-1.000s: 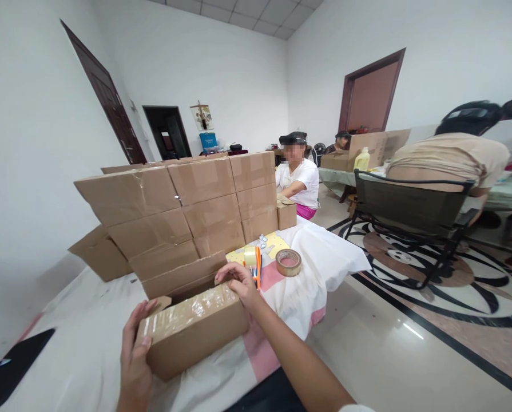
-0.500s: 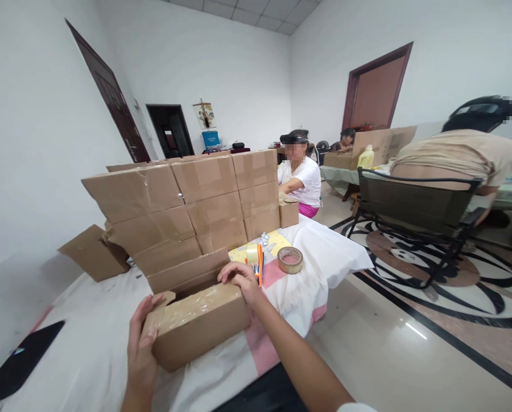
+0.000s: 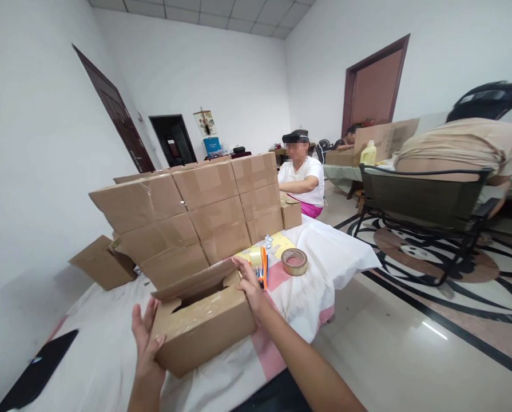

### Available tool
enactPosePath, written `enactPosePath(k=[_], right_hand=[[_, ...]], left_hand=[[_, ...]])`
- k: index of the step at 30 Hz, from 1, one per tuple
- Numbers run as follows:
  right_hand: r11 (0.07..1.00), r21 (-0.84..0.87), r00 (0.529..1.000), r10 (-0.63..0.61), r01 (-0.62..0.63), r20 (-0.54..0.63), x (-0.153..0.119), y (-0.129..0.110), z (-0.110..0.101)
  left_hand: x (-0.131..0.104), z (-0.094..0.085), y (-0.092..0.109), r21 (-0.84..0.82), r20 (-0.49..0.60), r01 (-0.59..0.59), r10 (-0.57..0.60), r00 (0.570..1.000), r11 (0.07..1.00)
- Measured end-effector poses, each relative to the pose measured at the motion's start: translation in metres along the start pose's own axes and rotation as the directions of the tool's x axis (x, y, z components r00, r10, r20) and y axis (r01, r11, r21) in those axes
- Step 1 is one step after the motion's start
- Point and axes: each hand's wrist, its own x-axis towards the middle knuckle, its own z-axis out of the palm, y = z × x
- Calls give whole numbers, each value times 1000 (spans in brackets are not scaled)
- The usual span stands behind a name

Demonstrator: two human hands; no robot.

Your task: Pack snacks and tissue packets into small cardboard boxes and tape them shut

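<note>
A brown cardboard box (image 3: 206, 335) lies lengthwise in front of me, its top partly open. Its long back flap (image 3: 195, 278) stands tilted up, while clear tape shines along the near part of the top. At the left end, my left hand (image 3: 146, 337) grips the box, thumb on the near corner and fingers behind. My right hand (image 3: 250, 288) holds the right end, fingertips up by the back flap and the small end flap. Just beyond the right hand lies an orange-and-blue tape dispenser (image 3: 264, 269) with a pale roll. A roll of brown tape (image 3: 294, 261) sits to its right.
Stacked cardboard boxes (image 3: 215, 212) form a wall behind the box. An open box (image 3: 105, 263) stands left, near a black flat item (image 3: 36, 372). Across the cloth-covered table (image 3: 320, 246) sits a person in white (image 3: 305, 177). A folding chair (image 3: 425, 200) stands right.
My right fingers have moved from the box's top right edge to the upright back flap. My left fingers have spread slightly, and more of the box opening shows.
</note>
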Motion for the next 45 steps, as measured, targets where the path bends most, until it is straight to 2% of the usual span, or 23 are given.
enactPosePath(k=[2, 7, 16, 22, 29, 37, 45], right_hand=[[999, 12, 999, -44, 44, 23, 0, 1, 0], [992, 0, 991, -130, 130, 20, 3, 1, 0], [996, -3, 995, -93, 93, 41, 4, 4, -1], [996, 29, 994, -89, 87, 71, 12, 6, -4], [997, 36, 994, -75, 72, 80, 14, 9, -6], [998, 9, 992, -55, 55, 115, 13, 9, -9], [997, 23, 992, -81, 80, 91, 9, 9, -7]], left_hand=[[0, 0, 0, 13, 6, 4, -4, 1000, 1000], [0, -2, 0, 153, 14, -102, 101, 995, 983], [3, -2, -7, 40, -16, -126, 127, 992, 991], [-1, 2, -6, 74, -46, -157, 161, 986, 985], [-1, 0, -9, 108, -49, -132, 138, 989, 985], [-2, 1, -9, 114, -45, -189, 195, 980, 975], [-4, 4, -6, 104, -68, -218, 226, 972, 970]])
